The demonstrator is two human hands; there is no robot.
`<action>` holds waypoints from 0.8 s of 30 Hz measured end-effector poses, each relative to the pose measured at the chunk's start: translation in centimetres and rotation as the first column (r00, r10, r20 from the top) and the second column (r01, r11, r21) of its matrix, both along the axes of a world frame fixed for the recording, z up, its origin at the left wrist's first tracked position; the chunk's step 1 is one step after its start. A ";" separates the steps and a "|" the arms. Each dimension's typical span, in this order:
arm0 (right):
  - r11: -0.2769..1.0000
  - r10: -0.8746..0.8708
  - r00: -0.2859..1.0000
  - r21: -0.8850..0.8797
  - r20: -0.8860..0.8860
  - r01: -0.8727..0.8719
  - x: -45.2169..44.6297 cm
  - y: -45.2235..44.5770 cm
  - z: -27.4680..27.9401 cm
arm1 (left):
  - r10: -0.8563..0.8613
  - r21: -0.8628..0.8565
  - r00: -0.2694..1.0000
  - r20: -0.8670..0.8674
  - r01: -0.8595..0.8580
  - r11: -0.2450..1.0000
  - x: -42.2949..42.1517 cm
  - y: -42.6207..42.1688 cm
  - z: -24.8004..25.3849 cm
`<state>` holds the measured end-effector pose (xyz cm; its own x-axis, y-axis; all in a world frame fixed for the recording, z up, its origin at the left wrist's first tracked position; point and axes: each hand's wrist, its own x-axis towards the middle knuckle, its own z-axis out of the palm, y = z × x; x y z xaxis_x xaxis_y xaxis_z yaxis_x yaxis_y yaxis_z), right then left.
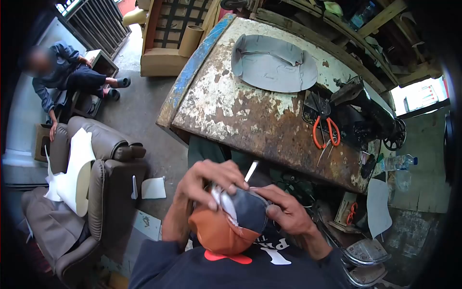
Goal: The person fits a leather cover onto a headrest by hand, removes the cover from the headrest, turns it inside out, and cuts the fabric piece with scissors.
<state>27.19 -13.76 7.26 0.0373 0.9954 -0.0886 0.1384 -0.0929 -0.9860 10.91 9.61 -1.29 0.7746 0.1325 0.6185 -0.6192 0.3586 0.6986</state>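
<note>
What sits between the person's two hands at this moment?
The head view shows an orange and dark-blue item between the left hand and the right hand, both touching it, with white material showing along where its two colours meet.

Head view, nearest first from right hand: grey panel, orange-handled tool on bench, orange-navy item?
From right hand:
1. orange-navy item: touching it
2. orange-handled tool: on bench, ahead-right
3. grey panel: far side of bench
</note>
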 end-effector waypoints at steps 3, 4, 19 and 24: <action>0.958 -0.176 0.983 -0.241 -0.060 0.156 -1.5 -1.1 2.7 | 0.249 0.197 0.866 -0.433 -0.179 0.964 -0.9 0.6 1.8; 0.945 -0.180 0.977 -0.257 0.113 0.203 -2.2 -1.1 2.3 | 0.501 0.464 0.697 -0.514 -0.265 0.845 -1.5 0.5 2.7; 0.965 0.237 0.878 0.000 0.415 -0.261 1.7 6.7 0.4 | 0.943 0.603 0.154 -0.296 -0.735 0.309 -1.8 -2.2 3.7; 0.996 -0.041 0.882 -0.056 0.469 0.076 1.0 5.4 -0.3 | 0.991 0.729 0.080 -0.110 -0.671 0.135 -2.1 -4.1 6.4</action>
<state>28.15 -8.37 6.98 0.1494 0.9820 -0.1159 0.5732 -0.1815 -0.7991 8.85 5.48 5.12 0.4292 0.7949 0.4288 0.2253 -0.5540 0.8015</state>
